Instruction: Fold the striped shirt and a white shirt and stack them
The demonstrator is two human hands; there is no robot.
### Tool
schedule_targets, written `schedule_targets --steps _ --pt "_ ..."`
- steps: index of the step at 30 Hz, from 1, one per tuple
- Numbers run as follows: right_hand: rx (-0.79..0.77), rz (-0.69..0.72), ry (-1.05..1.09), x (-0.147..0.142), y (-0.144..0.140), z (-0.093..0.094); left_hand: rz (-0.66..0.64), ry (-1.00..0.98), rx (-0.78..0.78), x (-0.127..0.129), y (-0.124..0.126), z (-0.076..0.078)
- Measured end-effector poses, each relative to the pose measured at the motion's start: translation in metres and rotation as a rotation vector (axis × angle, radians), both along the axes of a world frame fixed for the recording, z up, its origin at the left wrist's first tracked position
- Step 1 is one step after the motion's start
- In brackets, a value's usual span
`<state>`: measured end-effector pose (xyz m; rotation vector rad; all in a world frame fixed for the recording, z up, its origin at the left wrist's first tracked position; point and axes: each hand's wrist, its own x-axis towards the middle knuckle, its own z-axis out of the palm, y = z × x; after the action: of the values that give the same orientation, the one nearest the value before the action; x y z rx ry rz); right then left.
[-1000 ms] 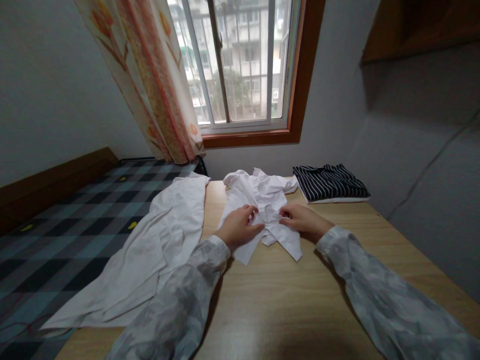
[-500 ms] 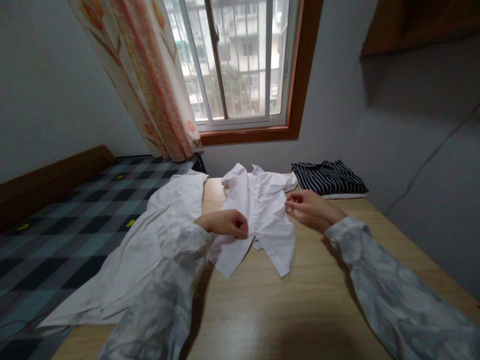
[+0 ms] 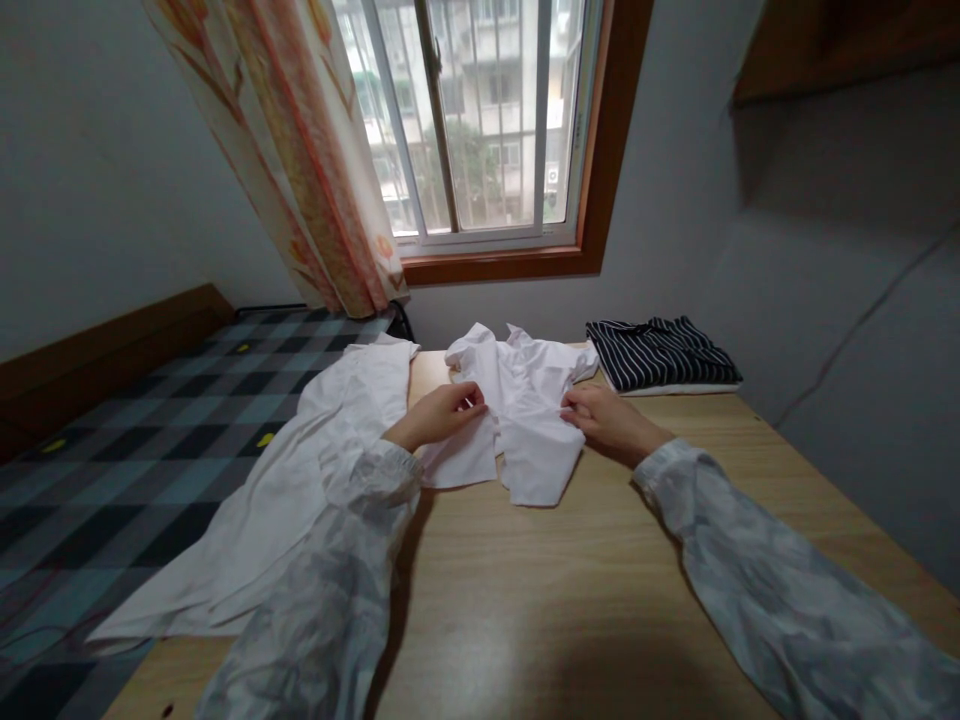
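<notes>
A small white shirt (image 3: 529, 395) lies creased on the wooden table (image 3: 517, 600), its collar end toward the window and its two lower front panels toward me. My left hand (image 3: 450, 410) pinches the shirt at its left side, fingertips pressed together. At the opposite side my right hand (image 3: 604, 415) grips the shirt's edge between thumb and fingers. The lower panels lie apart, with a gap between them. A larger white garment (image 3: 322, 470) is spread to the left, partly under my left sleeve.
A folded black-and-white striped garment (image 3: 664, 355) sits on something white at the table's far right. On the left is a bed with a checked cover (image 3: 187, 410). A curtain (image 3: 300, 150) and a window (image 3: 480, 130) are behind the table. A wooden shelf (image 3: 847, 60) juts out at upper right.
My left hand has moved up along the shirt. My right hand has come in to the left onto its edge. The shirt's lower panels have drawn back away from me.
</notes>
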<state>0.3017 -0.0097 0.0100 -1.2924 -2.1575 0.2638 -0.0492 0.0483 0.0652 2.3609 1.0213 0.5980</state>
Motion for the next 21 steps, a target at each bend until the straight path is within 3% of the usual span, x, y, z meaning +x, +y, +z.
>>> schedule_targets --steps 3,7,10,12,16,18,21 --pt "-0.197 0.068 0.098 -0.008 -0.009 0.006 0.008 0.059 -0.024 -0.003 0.0 0.004" --pt "-0.486 0.35 0.188 -0.03 -0.021 0.012 -0.081 -0.002 -0.178 0.003 -0.011 0.007" --pt "-0.519 0.421 0.15 -0.041 -0.023 0.017 -0.141 0.017 -0.261 0.012 -0.022 0.002" --pt "-0.355 0.319 0.16 -0.039 -0.018 0.018 -0.168 0.088 -0.243 0.015 -0.026 -0.003" --pt "0.138 -0.116 0.108 -0.015 -0.001 0.003 -0.275 0.221 -0.162 0.019 -0.027 -0.007" --pt "0.185 -0.29 0.005 -0.002 0.006 -0.011 -0.307 0.287 -0.156 0.021 -0.026 -0.005" --pt "0.098 -0.347 -0.117 0.007 0.009 -0.026 -0.322 0.349 -0.163 0.024 -0.025 0.0"
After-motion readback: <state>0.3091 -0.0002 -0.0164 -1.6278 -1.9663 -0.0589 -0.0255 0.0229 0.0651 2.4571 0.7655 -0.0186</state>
